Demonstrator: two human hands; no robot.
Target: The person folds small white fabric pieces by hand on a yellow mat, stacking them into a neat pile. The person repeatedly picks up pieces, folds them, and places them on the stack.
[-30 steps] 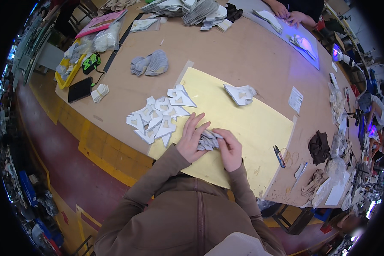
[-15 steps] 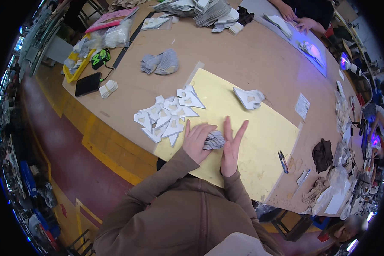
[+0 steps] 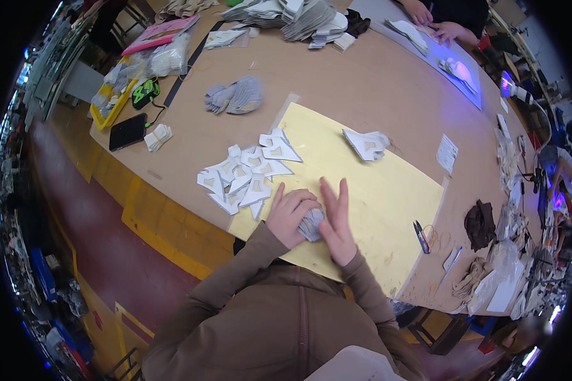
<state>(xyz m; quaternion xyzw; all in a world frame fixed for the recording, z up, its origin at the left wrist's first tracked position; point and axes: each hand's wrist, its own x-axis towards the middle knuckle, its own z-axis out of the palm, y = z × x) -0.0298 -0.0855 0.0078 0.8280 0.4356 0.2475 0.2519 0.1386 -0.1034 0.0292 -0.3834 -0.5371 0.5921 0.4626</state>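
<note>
Large brown worktable (image 3: 375, 82), dark red floor (image 3: 89, 216) with yellow markings, violet lamp light (image 3: 464, 71)

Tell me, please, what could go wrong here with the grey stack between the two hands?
The small grey stack is only squeezed between the left hand and the flat right hand, so pieces may slip out. The loose white cut pieces lie close to the left hand and could be pushed off the yellow mat.

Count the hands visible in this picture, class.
4: left hand and right hand on a grey stack; two hands at the table's far end. Others may be hidden.
</note>
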